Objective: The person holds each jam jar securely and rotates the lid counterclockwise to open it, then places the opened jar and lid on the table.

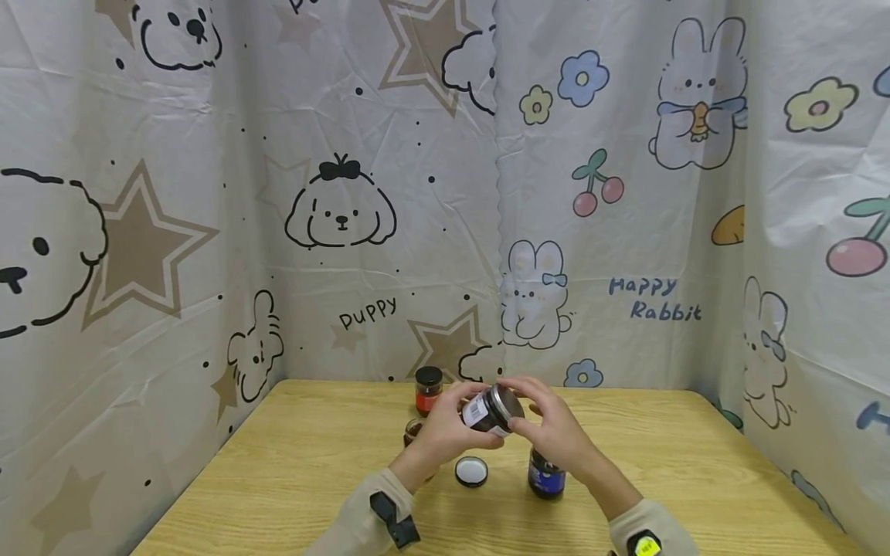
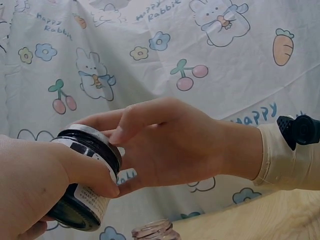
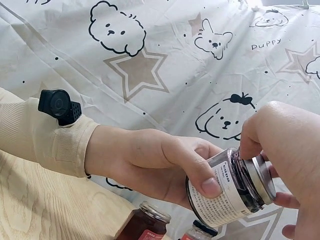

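My left hand point(image 1: 445, 429) grips a dark glass jar point(image 3: 220, 192) around its white printed label, and the thumb lies across that label. Tilted to the right, the jar is held above the table. Its silver metal lid point(image 3: 263, 176) is at the jar's mouth, with a dark band of the neck showing below the lid's edge. My right hand point(image 1: 556, 428) holds this lid by its edge, thumb on the near side and fingers over the far side. In the left wrist view the right hand point(image 2: 170, 142) reaches the lid from the right, fingers bent.
On the wooden table point(image 1: 292, 471), a loose lid point(image 1: 471, 471) lies white inside up. A blue-labelled jar point(image 1: 547, 477) stands below my right hand. Partly behind my left hand is an uncovered jar point(image 3: 145, 222); a red-labelled jar point(image 1: 428, 392) with black lid stands farther back. Printed curtains point(image 1: 389, 139) enclose the table.
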Demonstrator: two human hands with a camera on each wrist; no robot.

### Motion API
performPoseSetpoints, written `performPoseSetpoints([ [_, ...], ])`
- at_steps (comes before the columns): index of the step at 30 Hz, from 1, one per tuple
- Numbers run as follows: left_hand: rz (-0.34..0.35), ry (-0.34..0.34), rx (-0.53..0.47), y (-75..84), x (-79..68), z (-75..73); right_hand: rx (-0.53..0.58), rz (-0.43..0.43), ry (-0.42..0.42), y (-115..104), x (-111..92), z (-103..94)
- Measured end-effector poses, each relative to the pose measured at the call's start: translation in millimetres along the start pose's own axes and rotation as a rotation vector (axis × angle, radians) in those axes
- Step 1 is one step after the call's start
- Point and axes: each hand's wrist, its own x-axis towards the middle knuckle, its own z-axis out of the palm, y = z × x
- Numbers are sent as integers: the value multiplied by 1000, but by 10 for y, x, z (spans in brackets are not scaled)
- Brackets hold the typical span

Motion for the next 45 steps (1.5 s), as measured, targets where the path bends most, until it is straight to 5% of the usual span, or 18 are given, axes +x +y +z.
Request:
performPoseSetpoints([
  [26,10,-13,8,-17,12,0,10,-171,25,42,19,10],
  [37,10,-22,16,-9,3,13,-5,-37,6,10,-8,10],
  [45,-1,-24,-7,-8,-10,17,-14,-48,1,14,-4,-10],
])
